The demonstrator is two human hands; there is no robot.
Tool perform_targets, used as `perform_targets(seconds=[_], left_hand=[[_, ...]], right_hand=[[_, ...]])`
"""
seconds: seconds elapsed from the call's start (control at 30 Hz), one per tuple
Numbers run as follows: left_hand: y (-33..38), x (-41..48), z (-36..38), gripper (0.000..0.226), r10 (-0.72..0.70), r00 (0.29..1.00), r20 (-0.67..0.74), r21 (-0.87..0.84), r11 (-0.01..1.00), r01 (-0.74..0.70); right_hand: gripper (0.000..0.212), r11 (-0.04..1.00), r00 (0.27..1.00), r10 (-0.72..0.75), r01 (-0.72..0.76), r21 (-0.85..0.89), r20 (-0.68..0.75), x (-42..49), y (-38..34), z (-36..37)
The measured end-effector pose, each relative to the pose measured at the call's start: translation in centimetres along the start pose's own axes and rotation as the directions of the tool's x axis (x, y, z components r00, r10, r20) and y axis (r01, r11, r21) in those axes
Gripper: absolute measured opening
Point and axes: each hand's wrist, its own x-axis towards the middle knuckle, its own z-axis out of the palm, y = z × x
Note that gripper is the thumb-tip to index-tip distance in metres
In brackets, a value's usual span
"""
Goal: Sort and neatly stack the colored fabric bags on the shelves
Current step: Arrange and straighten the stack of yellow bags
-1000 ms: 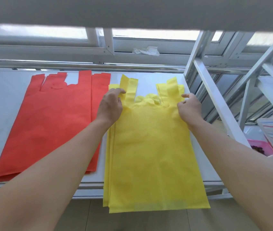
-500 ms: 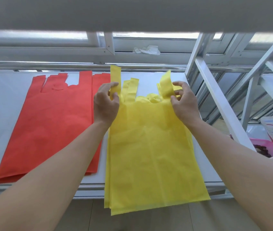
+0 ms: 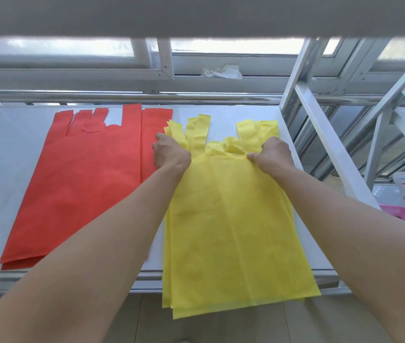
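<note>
Your left hand [image 3: 171,154] sits knuckles-up at the left shoulder of the yellow bags [image 3: 233,231], its fingers curled down over the fabric just below the handle strips. The fingertips themselves are hidden under the hand, so how deep the grip goes you cannot tell. Your right hand [image 3: 273,154] is closed on the right shoulder of the same stack, thumb pressed against the top sheet, pinching it. Between your two hands the neckline is bunched into a small ridge. The yellow stack lies flat on the white shelf [image 3: 11,157], handles pointing toward the window, and its bottom edge hangs out past the shelf's front lip. The layers are fanned slightly, not square. Just beside it on the left lie the red bags [image 3: 85,181], flat and also handles away from you. Your left hand partly overlaps their right edge. A crumpled white scrap [image 3: 221,71] rests on the window ledge behind.
</note>
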Motion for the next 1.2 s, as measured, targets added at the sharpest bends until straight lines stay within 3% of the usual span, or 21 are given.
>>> perform_targets(seconds=[0.2,0.4,0.47,0.6,0.7,0.8,0.93,1.07,1.13,1.2], left_hand=[[-2.1,-0.1,-0.1,0.048,0.235,0.965,-0.119,-0.245,0.935,-0.258],[-3.0,-0.7,-1.1,0.058,0.403,0.884,-0.236,-0.339,0.819,-0.463],[-2.7,-1.1,-1.2,0.061,0.391,0.895,-0.213,-0.341,0.829,-0.443],[-3.2,-1.2,-0.3,0.065,0.283,0.958,-0.044,-0.207,0.936,-0.286],[-3.7,-1.8,0.1,0.06,0.258,0.966,-0.007,-0.124,0.958,-0.257],[-3.3,-2.1,0.1,0.079,0.242,0.969,0.038,-0.042,0.97,-0.241],[-2.4,-1.7,0.1,0.093,0.226,0.972,0.059,0.022,0.973,-0.228],[-1.4,0.2,0.6,0.089,0.29,0.957,-0.001,-0.133,0.948,-0.288],[-0.9,1.2,0.6,0.09,0.304,0.952,0.023,-0.252,0.924,-0.289],[-0.5,2.1,0.6,0.095,0.327,0.942,0.079,-0.327,0.901,-0.285]], right_hand=[[0.027,0.974,0.987,-0.124,0.141,0.18,-0.104,-1.3,0.6,-0.5],[0.03,0.859,0.943,-0.205,0.302,0.413,-0.263,-3.5,2.1,-1.4],[0.033,0.837,0.956,-0.161,0.263,0.48,-0.244,-3.8,2.7,-1.6],[0.055,0.845,1.0,0.021,-0.015,0.534,-0.006,-3.9,3.9,-1.7],[0.061,0.83,0.999,0.033,-0.024,0.557,-0.007,-4.1,3.8,-1.9],[0.064,0.816,0.999,0.028,-0.005,0.579,-0.03,-4.4,3.6,-2.1],[0.071,0.781,0.994,0.083,-0.111,0.614,0.075,-4.6,3.8,-1.8],[0.044,0.758,0.986,0.092,-0.162,0.631,0.142,-4.5,3.7,-1.7],[0.026,0.753,0.983,0.092,-0.175,0.635,0.161,-4.3,3.7,-1.6],[0.021,0.753,0.982,0.09,-0.176,0.633,0.166,-3.9,3.9,-1.5]])
